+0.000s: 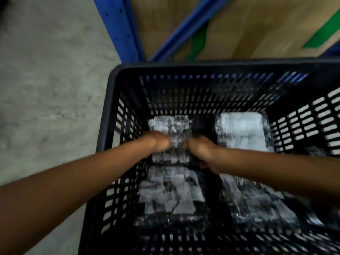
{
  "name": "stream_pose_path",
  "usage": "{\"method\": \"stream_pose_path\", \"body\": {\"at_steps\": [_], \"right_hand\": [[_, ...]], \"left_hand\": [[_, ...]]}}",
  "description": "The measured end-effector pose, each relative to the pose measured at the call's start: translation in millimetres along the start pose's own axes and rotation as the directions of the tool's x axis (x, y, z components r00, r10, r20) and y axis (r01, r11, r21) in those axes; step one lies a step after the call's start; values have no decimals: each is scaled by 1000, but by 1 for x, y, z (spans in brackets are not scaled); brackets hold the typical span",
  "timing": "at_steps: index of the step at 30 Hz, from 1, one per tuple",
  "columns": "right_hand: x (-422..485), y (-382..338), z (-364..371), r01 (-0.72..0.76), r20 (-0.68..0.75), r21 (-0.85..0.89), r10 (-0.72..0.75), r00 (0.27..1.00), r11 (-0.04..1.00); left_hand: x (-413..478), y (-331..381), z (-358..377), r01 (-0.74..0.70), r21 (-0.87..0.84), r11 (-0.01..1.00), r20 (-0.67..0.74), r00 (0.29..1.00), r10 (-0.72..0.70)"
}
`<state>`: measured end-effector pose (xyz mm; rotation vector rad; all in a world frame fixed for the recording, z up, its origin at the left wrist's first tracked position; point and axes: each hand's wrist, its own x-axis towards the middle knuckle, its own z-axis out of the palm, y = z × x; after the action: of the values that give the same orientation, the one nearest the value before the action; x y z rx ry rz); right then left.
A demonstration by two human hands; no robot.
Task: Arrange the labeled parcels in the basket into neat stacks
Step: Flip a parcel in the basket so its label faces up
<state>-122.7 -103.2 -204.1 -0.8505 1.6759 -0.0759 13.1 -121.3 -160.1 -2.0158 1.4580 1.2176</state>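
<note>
Grey concrete floor (46, 80) runs under a blue steel rack upright (121, 28) backed by brown cardboard cartons (257, 24). One black slotted plastic basket (184, 70) stands against the rack. Inside lie four visible groups of black film-wrapped parcels with white labels: far left (171, 124), far right (242, 129), near left (171, 192), near right (257, 203). Motion blur prevents an exact parcel count. Two bare hands, left hand (160, 142) and right hand (200, 147), curl closed on the far-left parcel.
</note>
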Motion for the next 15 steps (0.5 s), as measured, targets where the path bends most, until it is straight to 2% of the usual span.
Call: {"method": "stream_pose_path", "body": {"at_steps": [1, 5, 8, 10, 12, 15], "right_hand": [[-1, 4, 0, 6, 21, -22, -6, 1000, 1000], [-10, 5, -1, 4, 94, -3, -3, 996, 1000], [-21, 1, -5, 10, 159, 40, -16, 987, 999], [-30, 0, -10, 40, 186, 42, -47, 981, 998], [-36, 2, -16, 80, 192, 47, -87, 977, 996], [-48, -3, -28, 173, 180, 34, -176, 968, 984]], "left_hand": [[-2, 1, 2, -2, 21, 1000, -15, 1000, 3], [-11, -2, 10, -12, -77, 997, -10, 1000, 12], [-17, -11, 15, -11, -174, 985, -102, 995, -7], [-25, -14, 17, -33, -175, 984, -167, 986, 3], [-32, -13, 20, -7, -210, 978, -152, 988, -26], [-40, -17, 10, -46, -201, 979, -123, 992, 21]]}}
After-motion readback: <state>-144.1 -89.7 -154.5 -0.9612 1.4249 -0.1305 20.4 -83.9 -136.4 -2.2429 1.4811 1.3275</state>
